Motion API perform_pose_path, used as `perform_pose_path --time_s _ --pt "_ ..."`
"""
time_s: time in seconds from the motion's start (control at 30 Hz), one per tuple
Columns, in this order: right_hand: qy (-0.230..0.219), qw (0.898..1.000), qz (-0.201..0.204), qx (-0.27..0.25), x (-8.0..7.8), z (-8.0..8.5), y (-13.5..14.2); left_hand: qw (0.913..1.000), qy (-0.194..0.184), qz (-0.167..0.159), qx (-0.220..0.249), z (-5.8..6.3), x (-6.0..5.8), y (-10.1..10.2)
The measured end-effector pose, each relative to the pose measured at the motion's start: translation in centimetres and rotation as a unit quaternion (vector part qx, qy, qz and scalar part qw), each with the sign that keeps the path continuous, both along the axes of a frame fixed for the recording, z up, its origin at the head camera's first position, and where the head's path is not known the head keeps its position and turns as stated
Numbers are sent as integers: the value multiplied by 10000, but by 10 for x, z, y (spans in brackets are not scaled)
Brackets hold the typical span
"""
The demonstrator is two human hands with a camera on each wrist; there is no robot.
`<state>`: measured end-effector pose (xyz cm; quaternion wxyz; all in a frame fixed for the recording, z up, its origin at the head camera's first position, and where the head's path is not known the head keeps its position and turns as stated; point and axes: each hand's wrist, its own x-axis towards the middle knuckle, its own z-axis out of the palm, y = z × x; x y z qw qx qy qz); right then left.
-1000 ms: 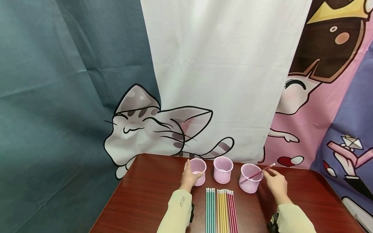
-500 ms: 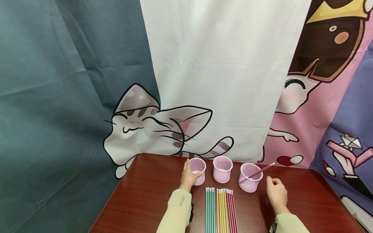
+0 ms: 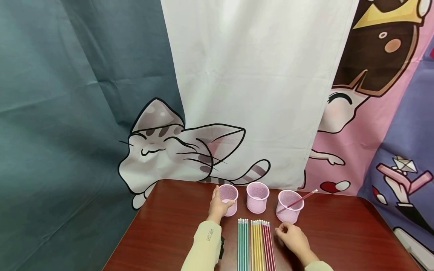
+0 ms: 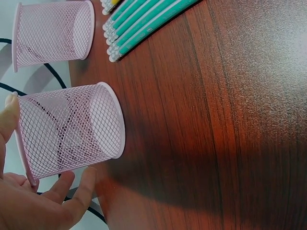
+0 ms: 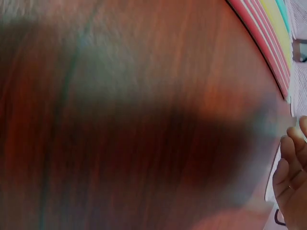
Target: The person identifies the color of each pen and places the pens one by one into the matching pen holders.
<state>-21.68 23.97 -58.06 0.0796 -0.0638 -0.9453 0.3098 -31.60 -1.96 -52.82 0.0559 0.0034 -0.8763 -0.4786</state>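
Observation:
My left hand (image 3: pixel 218 207) steadies the leftmost pink mesh pencil cup (image 4: pixel 72 132), thumb at its rim and fingers along the opposite side. One red pencil (image 3: pixel 307 195) leans in the rightmost pencil cup (image 3: pixel 287 216), its eraser end sticking out past the rim. In front of that cup is my right hand (image 3: pixel 294 239), fingers loosely bent and holding nothing. Just to its left lie several red pencils (image 3: pixel 269 246) in a row, eraser ends toward the cups. The right wrist view is blurred, with the fingers (image 5: pixel 290 165) at its right edge.
Between the other two stands a middle pencil cup (image 3: pixel 257 203). Several yellow pencils (image 3: pixel 257 246) and several green pencils (image 3: pixel 242 246) lie left of the red ones on the brown table (image 3: pixel 162 233). A printed curtain (image 3: pixel 257 82) hangs behind the table's far edge.
My right hand has let go of the red pencil, which stays leaning in the right cup, and has come left and nearer to the red row. The left hand keeps its place.

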Motion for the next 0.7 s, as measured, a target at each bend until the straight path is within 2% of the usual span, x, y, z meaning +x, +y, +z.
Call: perform_pose_path --time_s 0.3,0.7 --pt "-249 9997 43 -30 1 -12 -16 10000 65 -14 36 -1 0 0" --pt "-250 9997 -26 -17 2 -12 -19 10000 -12 -11 29 -1 -1 0"
